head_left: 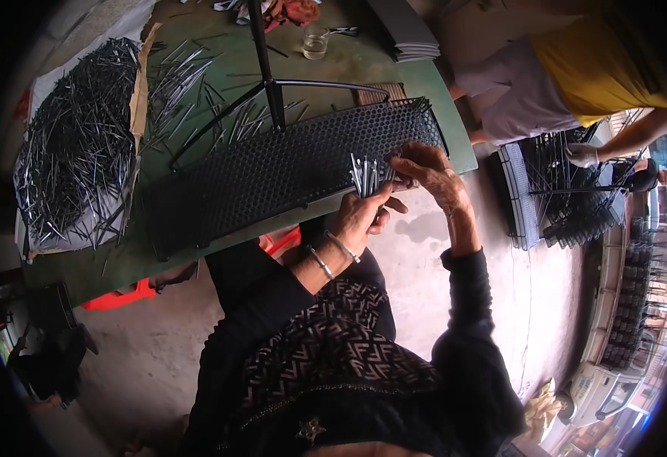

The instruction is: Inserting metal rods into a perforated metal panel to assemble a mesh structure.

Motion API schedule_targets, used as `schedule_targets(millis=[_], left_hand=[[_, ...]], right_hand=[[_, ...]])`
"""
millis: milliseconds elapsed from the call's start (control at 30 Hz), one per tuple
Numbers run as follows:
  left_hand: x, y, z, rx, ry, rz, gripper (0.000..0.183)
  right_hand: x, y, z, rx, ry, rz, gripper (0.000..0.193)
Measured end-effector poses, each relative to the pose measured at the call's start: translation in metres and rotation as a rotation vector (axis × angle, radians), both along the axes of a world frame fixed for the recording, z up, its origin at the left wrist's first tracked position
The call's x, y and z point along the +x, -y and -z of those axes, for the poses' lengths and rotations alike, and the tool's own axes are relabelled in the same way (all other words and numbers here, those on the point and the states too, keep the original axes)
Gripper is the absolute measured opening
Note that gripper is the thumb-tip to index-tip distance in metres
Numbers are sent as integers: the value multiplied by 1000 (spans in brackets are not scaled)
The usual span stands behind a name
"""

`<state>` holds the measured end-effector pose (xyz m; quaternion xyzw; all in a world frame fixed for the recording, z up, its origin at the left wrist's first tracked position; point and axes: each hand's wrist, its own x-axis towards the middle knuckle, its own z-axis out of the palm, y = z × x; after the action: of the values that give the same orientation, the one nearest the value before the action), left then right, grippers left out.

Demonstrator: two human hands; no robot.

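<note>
My left hand point(355, 219) is closed around a bundle of thin metal rods point(365, 177), whose silvery ends stick up above the fingers. Just to its right, my right hand point(431, 169) is bent with thumb and fingers pinched together; whatever lies between the fingertips is too small to make out. Both hands are at the near right edge of a long black perforated metal panel point(272, 164), which lies on the green table point(234, 61). Behind the panel rises a black metal frame point(274, 95) with splayed legs.
At the left, a large open carton point(141, 84) holds a heap of dark rods point(82, 141). Loose rods point(177, 84) scatter beside it. A glass point(315, 43) and grey panels point(403, 30) sit farther back. At the right, another person point(527, 84) stands near black racks point(569, 190).
</note>
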<state>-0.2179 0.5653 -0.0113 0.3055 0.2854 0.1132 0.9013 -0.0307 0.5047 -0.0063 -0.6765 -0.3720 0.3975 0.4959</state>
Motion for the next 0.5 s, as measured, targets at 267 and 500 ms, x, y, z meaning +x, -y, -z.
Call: schedule_targets(millis=[267, 500], left_hand=[[-5, 3, 0, 16, -5, 14, 27], [-2, 0, 1, -7, 15, 7, 41]], right_hand=[[-18, -5, -46, -139, -65, -191, 15], [6, 9, -40, 172, 232, 96, 9]])
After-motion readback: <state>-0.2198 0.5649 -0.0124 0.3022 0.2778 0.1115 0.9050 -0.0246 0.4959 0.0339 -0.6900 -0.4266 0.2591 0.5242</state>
